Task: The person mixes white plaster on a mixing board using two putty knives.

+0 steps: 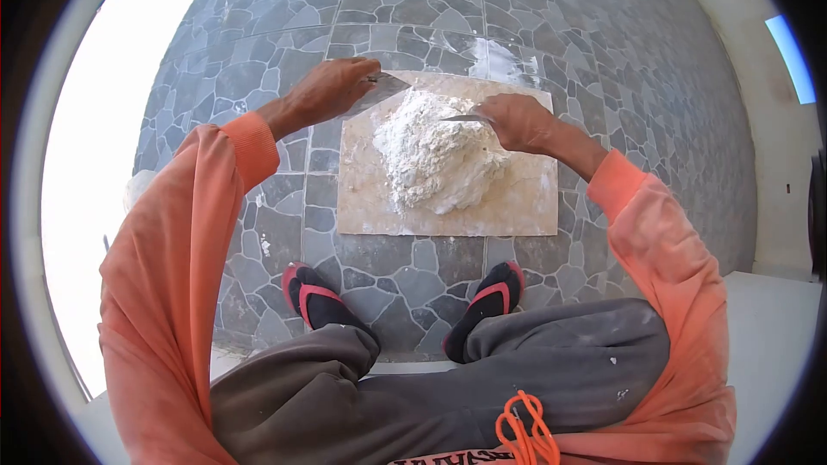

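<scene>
A heap of white powdery material point(439, 155) lies on a light tan board point(530, 198) on the floor. My left hand point(332, 89) is closed around a flat grey metal blade point(379, 91), which points right toward the heap's upper left edge. On the other side, my right hand point(519, 122) grips a thin metal tool point(463, 118), its tip over the upper right part of the heap. The handles of both tools are mostly hidden in my fingers.
Grey stone-patterned tiles point(413, 293) surround the board. A white smear point(504, 62) marks the floor beyond its far edge. My feet in red-strapped sandals point(319, 293) rest close to the near edge. A pale wall point(732, 77) stands at the right.
</scene>
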Demonstrator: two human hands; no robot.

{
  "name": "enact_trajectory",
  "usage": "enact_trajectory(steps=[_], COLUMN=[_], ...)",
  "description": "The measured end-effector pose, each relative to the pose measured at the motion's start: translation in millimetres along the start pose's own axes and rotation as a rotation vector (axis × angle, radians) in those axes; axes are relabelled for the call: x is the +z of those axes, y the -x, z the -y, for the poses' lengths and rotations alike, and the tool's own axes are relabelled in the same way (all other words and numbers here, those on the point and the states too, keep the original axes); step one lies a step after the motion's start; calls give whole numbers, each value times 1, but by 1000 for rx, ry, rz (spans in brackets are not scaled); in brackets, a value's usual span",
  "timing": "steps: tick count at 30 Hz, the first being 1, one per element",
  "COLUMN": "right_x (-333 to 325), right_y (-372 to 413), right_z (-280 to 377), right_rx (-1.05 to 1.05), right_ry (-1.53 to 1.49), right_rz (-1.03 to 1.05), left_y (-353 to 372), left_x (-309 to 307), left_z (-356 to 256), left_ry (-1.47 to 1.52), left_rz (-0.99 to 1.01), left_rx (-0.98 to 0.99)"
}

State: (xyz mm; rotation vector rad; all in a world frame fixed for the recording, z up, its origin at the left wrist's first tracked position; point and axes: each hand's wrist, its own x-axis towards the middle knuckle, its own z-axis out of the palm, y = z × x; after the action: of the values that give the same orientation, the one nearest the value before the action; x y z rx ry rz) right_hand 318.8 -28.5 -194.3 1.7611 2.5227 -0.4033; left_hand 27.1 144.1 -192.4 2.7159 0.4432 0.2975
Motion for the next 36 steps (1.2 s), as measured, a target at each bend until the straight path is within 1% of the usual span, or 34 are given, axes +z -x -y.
enact_trajectory(steps=[1, 4, 5, 7, 11, 14, 15, 18, 19, 20, 22, 25, 28, 29, 32, 36], right_x=[5, 15, 19, 29, 45, 57, 55, 41, 26, 16, 4, 11, 45, 51, 42, 43], right_y=[1, 7, 9, 17, 36, 44, 46, 39, 34, 30, 16, 1, 13, 16, 9, 6], right_z=[2, 2, 3, 2, 2, -4, -6, -20, -19, -17, -7, 12, 16, 9, 4, 9], right_rx=[-49, -211, -267, -376, -426, -400, -408, -374, -314, -329, -313, -374, -418, -431, -456, -449], right_ry=[43, 200, 250, 352, 467, 494, 497, 365, 334, 304, 359, 432, 526, 555, 556, 597], right_rz=[-49, -74, -88, -119, -25, 82, 92, 61, 152, 55, -38, -91, 51, 53, 130, 190], left_y=[7, 26, 30, 43, 54, 50, 47, 43, 42, 42, 43, 42, 43, 42, 48, 51], left_x=[3, 7, 9, 17, 24, 21, 20, 18, 17, 16, 17, 16, 18, 19, 17, 19], left_z=[7, 18, 19, 32, 39, 32, 29, 25, 23, 22, 22, 20, 16, 18, 20, 24], left_ry=[-36, -306, -353, -339, -337, -329, -326, -313, -304, -294, -300, -305, -306, -304, -299, -320], left_rz=[64, 380, 488, 512, 529, 517, 520, 514, 504, 496, 509, 533, 521, 506, 479, 513], left_rx=[10, 37, -20, -22, -12, -27, -33, -48, -47, -44, -62, -72, -53, -43, -64, -70])
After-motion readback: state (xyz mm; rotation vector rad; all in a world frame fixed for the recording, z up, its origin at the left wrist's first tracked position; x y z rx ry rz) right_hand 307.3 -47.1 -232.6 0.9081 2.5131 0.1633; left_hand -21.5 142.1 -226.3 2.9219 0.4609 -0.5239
